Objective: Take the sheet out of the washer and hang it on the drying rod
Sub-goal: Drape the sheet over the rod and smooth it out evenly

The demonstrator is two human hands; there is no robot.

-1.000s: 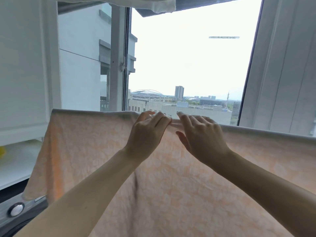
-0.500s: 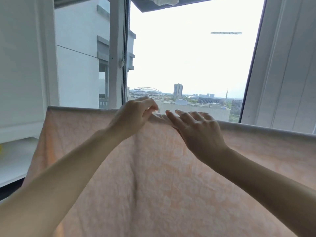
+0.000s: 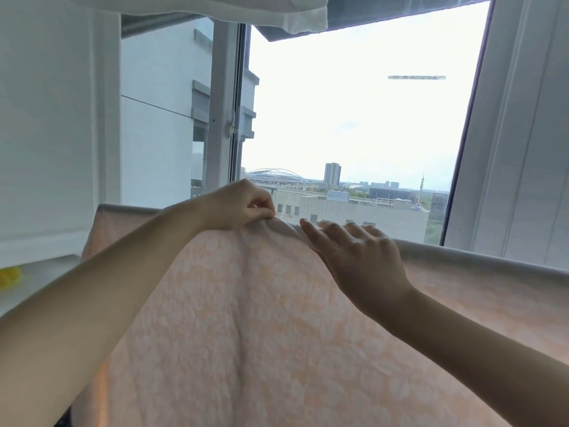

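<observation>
A peach sheet [image 3: 261, 318] with a pale leaf pattern hangs spread across the lower half of the head view, its top fold running from left to right. The rod under that fold is hidden by the cloth. My left hand [image 3: 243, 204] pinches the top edge near the middle and lifts it into a small peak. Just to the right, my right hand [image 3: 360, 260] lies flat on the sheet with fingers extended and slightly apart, pressing the fold.
A window [image 3: 354, 124] straight ahead looks onto city buildings, with a white frame and handle [image 3: 229, 127] at its left. White cloth [image 3: 277, 10] hangs overhead. White walls stand on both sides. A shelf with a yellow object [image 3: 9, 277] is at the far left.
My left hand went from fingers resting on the top edge to a closed pinch that raises the cloth. The right hand slid slightly rightward along the fold. The view tilted up, hiding the washer.
</observation>
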